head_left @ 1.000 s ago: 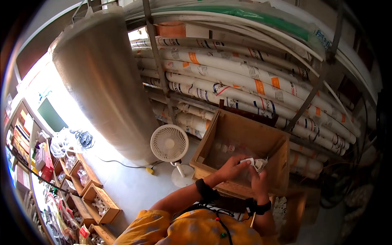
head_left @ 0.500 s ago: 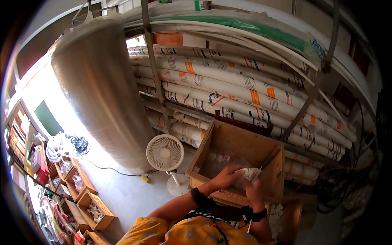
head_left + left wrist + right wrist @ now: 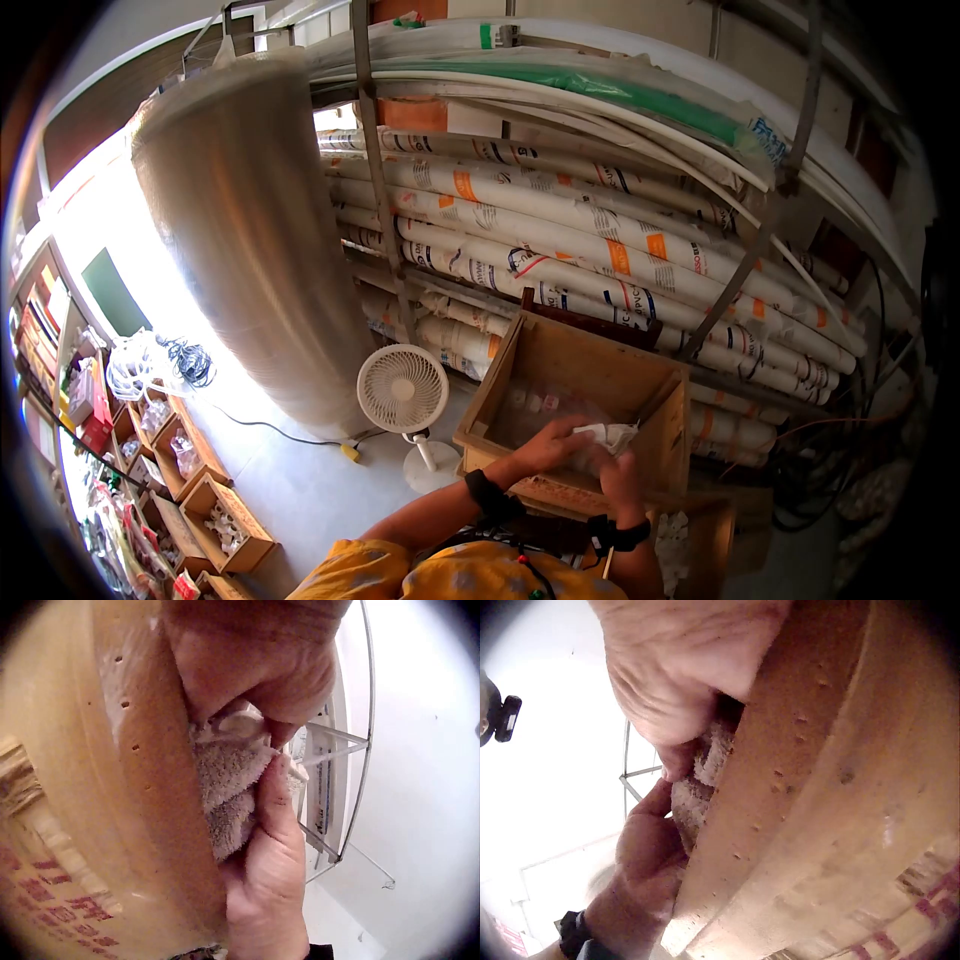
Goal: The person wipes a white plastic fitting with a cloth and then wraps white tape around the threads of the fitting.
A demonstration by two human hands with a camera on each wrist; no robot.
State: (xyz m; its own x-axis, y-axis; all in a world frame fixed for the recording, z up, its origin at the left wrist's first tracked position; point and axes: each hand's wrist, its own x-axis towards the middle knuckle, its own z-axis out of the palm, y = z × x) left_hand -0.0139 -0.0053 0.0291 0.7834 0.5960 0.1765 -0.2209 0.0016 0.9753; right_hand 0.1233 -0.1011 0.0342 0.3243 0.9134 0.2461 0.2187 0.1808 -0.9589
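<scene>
Left hand [image 3: 548, 446]: curled at the white piece [image 3: 244, 721] and the grey cloth [image 3: 229, 776], which are gripped together.
Right hand [image 3: 622, 482]: closed on the cloth, thumb laid along it.
White piece: held against the cloth, apparently ring-shaped, though partly covered by fingers.
Cloth: bunched between both hands, above the wooden box [image 3: 600, 358].
Fan [image 3: 403, 388]: stood beside the box.

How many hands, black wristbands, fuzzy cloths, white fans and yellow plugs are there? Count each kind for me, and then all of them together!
Hands: 2, the left hand and the right hand
Black wristbands: 2
Fuzzy cloth: 1
White fan: 1
Yellow plug: 1
Total: 7
</scene>
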